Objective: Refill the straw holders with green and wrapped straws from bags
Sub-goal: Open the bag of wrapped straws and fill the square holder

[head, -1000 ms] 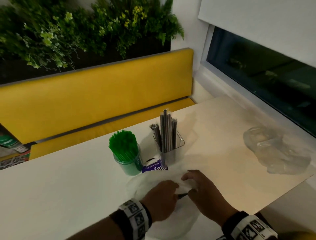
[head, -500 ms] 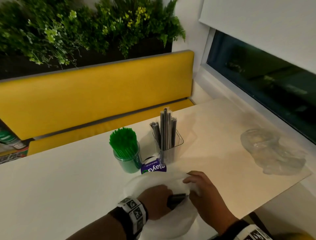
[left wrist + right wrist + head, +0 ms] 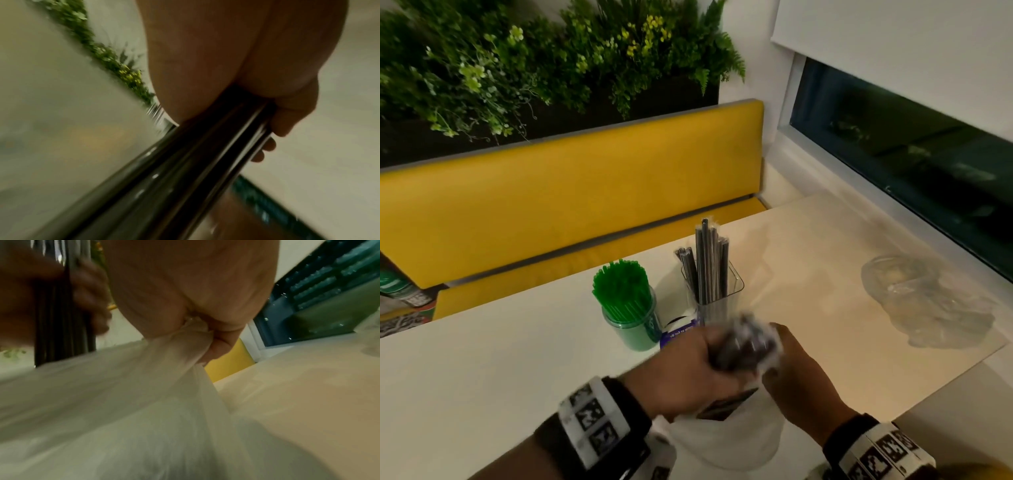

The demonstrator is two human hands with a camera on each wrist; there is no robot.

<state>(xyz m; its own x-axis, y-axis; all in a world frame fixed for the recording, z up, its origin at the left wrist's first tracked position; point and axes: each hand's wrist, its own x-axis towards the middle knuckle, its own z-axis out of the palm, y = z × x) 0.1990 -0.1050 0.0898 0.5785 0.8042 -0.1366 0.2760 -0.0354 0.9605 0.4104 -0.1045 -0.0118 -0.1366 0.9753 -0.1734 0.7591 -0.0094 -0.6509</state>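
My left hand (image 3: 698, 370) grips a blurred bundle of dark wrapped straws (image 3: 744, 342), partly lifted out of a white plastic bag (image 3: 726, 442) at the table's near edge. In the left wrist view the wrapped straws (image 3: 185, 175) run down from the curled fingers (image 3: 287, 116). My right hand (image 3: 801, 380) pinches the white bag (image 3: 156, 386) at its rim. Behind stand a clear square holder (image 3: 734, 291) with upright wrapped straws and a green round holder (image 3: 635, 329) packed with green straws (image 3: 621, 287).
A crumpled clear plastic bag (image 3: 928, 301) lies at the right on the white table (image 3: 482, 359). A purple-labelled packet (image 3: 678, 337) sits between the holders and my hands. A yellow bench (image 3: 568, 195), a plant wall and a dark window (image 3: 914, 161) lie beyond.
My left hand, earlier inside the white bag, has come up and forward with a bundle of wrapped straws. My right hand has kept hold of the bag's rim.
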